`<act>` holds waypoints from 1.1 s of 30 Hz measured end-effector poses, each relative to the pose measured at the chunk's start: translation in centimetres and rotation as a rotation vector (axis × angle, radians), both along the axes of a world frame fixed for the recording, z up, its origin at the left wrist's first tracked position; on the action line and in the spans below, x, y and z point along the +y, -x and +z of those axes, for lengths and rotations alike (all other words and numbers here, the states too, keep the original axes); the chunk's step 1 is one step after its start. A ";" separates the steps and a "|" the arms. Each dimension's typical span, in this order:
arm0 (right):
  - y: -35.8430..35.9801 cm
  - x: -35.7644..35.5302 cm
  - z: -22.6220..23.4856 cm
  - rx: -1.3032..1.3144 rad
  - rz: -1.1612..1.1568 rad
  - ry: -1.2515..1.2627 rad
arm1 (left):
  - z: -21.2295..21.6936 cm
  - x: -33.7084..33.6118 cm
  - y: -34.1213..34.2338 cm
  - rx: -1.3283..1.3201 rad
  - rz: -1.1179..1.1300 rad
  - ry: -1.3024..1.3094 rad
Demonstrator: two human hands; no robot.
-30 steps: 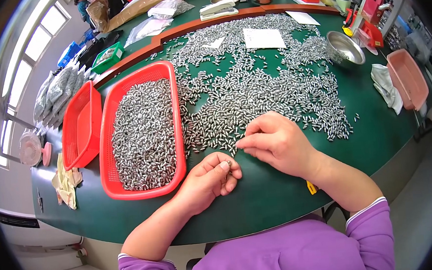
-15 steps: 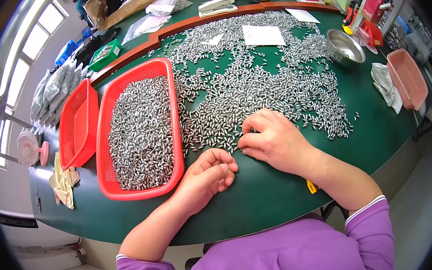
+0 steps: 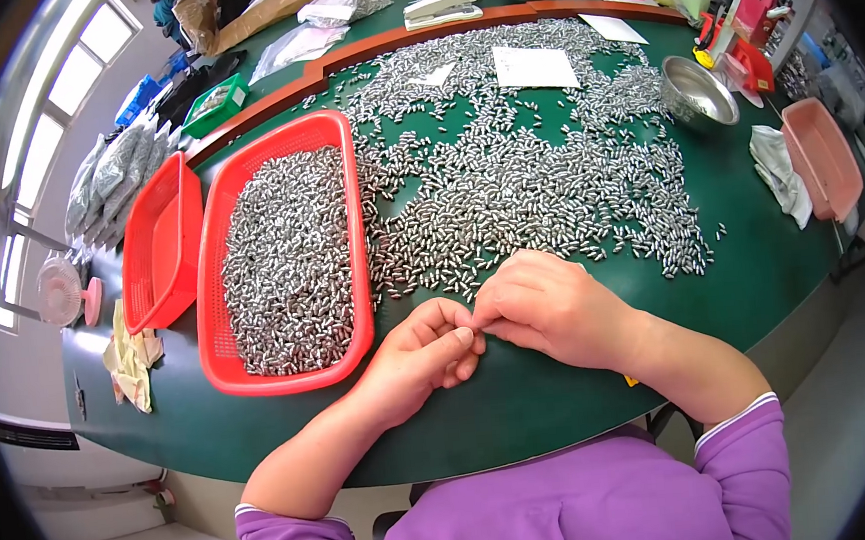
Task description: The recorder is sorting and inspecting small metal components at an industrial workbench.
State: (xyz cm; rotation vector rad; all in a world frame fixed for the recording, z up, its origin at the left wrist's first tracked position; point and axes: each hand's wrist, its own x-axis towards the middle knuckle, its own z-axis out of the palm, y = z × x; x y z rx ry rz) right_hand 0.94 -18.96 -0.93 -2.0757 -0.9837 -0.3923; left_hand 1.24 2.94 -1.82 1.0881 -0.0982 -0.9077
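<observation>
Many small silvery, pointed oval metal pieces [image 3: 507, 189] lie spread over the green table [image 3: 604, 429]. More of them fill the red perforated basket [image 3: 360, 265] at my left. Just in front of the spread, my left hand [image 3: 428, 351] is closed, its fingers curled and the thumb laid over them. My right hand [image 3: 545, 302] is closed in a pinch, its fingertips meeting those of the left. Whatever sits between the fingertips is hidden or too small to make out.
An empty red basket [image 3: 166, 254] stands beyond the full one, near a yellow cloth [image 3: 132, 361]. White papers [image 3: 536, 67] rest on the metal pieces. To the right are a steel bowl [image 3: 698, 91], a white cloth [image 3: 780, 175] and a pink tub [image 3: 822, 157]. A brown wooden strip [image 3: 357, 54] borders the far side.
My right hand has drawn back from the edge of the metal pieces toward me, and its fingertips now meet my left hand. The left hand has hardly moved.
</observation>
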 end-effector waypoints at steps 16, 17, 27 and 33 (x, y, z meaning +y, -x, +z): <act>0.4 0.3 0.1 0.059 -0.015 -0.129 | 0.0 0.0 0.2 0.003 -0.064 -0.006; 0.4 0.3 0.1 0.056 -0.022 -0.121 | -0.1 0.1 0.2 0.013 -0.058 0.027; 0.2 0.4 0.1 0.010 -0.018 -0.161 | 0.0 0.0 0.0 -0.013 -0.079 0.013; -1.0 -1.1 -0.1 -0.162 -0.320 0.011 | -0.2 0.1 -0.1 0.022 -0.065 0.122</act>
